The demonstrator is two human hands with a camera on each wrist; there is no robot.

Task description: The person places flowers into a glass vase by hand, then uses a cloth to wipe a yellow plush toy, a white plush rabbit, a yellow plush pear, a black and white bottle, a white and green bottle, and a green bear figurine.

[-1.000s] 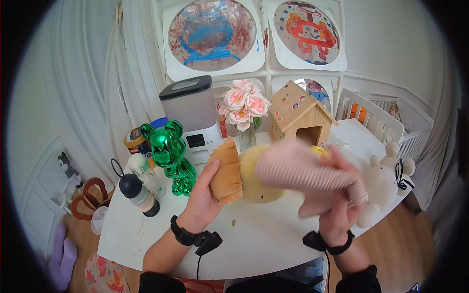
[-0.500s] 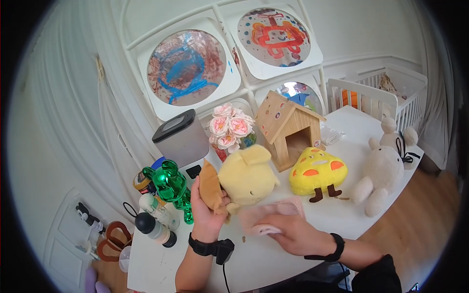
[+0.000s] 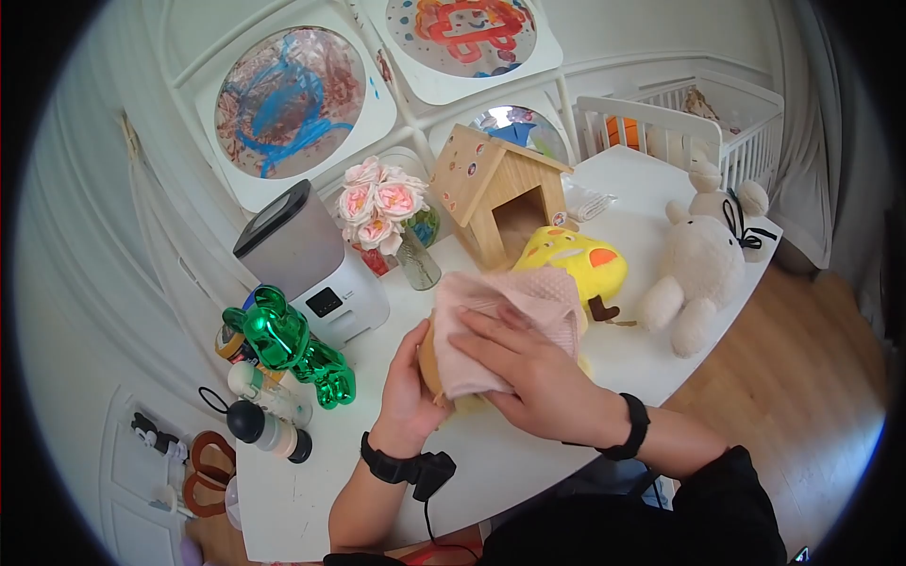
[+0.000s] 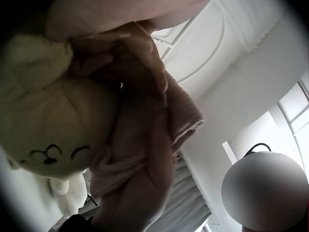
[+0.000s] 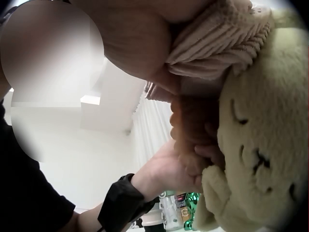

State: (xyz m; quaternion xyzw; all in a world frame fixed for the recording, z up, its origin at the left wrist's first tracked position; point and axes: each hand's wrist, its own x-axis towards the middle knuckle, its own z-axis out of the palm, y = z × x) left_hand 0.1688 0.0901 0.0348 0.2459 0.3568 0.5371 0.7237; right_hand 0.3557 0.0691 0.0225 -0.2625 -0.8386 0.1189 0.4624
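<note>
In the head view, my left hand (image 3: 406, 401) grips a pale yellow plush toy by its brown scalloped-edged part at the left end. A pink ribbed cloth (image 3: 461, 363) covers most of the toy there. My right hand (image 3: 543, 382) lies over the cloth, its fingers straight and pressing it against the toy. The right wrist view shows the plush toy (image 5: 270, 121) with its stitched sleepy face, the brown part (image 5: 195, 121) beside it and my left fingers around that part. Bunched cloth (image 4: 125, 169) shows under my right hand in the left wrist view.
On the white table (image 3: 340, 462) stand a shiny green bear figure (image 3: 283, 340), two bottles (image 3: 269, 420), a grey-and-white appliance (image 3: 311, 255) and a vase of roses (image 3: 382, 203). A wooden house (image 3: 500, 193), a yellow spotted plush (image 3: 576, 259) and a white plush (image 3: 698, 255) are farther right.
The pink cloth, bunched below the toy half a second ago, is now spread over it under my right hand. My right fingers have straightened. The head view has shifted right.
</note>
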